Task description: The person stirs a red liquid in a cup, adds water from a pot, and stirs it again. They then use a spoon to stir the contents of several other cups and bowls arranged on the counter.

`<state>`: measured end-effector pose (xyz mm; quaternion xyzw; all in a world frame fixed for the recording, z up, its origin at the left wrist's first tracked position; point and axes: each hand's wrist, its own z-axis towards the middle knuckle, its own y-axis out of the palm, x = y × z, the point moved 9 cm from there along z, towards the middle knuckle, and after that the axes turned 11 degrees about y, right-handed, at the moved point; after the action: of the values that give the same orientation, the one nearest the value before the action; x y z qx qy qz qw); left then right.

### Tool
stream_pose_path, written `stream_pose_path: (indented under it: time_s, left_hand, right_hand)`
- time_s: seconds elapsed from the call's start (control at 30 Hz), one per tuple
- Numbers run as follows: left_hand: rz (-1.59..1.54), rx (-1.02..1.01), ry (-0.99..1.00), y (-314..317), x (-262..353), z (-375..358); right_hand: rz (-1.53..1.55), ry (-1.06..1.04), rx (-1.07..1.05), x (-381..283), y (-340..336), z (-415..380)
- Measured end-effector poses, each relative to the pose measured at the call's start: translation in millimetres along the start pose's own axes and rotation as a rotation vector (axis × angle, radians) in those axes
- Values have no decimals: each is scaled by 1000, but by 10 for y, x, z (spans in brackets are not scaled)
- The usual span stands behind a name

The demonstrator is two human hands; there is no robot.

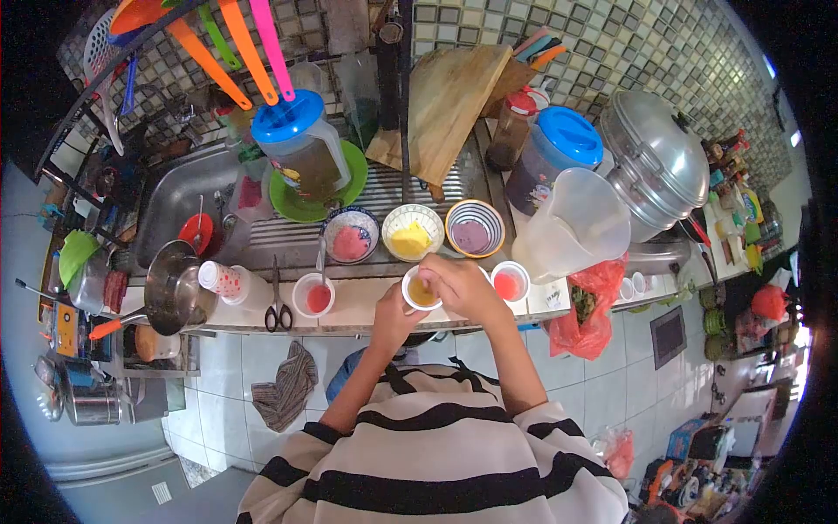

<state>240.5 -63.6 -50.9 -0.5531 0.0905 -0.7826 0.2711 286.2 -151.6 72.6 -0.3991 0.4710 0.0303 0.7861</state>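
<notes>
My left hand (395,316) is closed around the side of a small white cup (419,305) at the counter's front edge. Yellowish-brown contents show inside it. Over the cup's opening, my right hand (460,286) has its fingers pinched together; what they hold, if anything, is hidden. Behind the hands stand three patterned bowls: one with a pink mass (352,244), one with a yellow mass (410,240) and one with a purple mass (472,234). A white cup with red contents (314,299) is to the left, a spoon handle rising from it. Another red-filled cup (507,285) sits right of my right hand.
Black scissors (278,316), stacked dotted cups (234,284) and a saucepan (179,288) are at left. Behind are the sink (166,214) and a blue-lidded pitcher (301,144). A translucent jug (576,218), red plastic bag (587,327) and steamer pot (655,157) occupy the right.
</notes>
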Motion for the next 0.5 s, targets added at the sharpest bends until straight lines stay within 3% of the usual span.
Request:
stream_pose_path:
  time_s: [0.17,0.27,0.47,0.5]
  left_hand:
    - [-39,10,-9,5,-2,-10]
    - [-62,-10,-54,25,-22,-18]
    - [-95,4,-44,33,-34,-19]
    - [-81,-10,-56,27,-20,-12]
  right_hand:
    - [5,-58,66,-109,-55,-12]
    - [35,-28,-30,-81,12,-26]
    - [-5,-59,79,-111,-87,-43]
    - [-4,-42,14,-119,-51,-46]
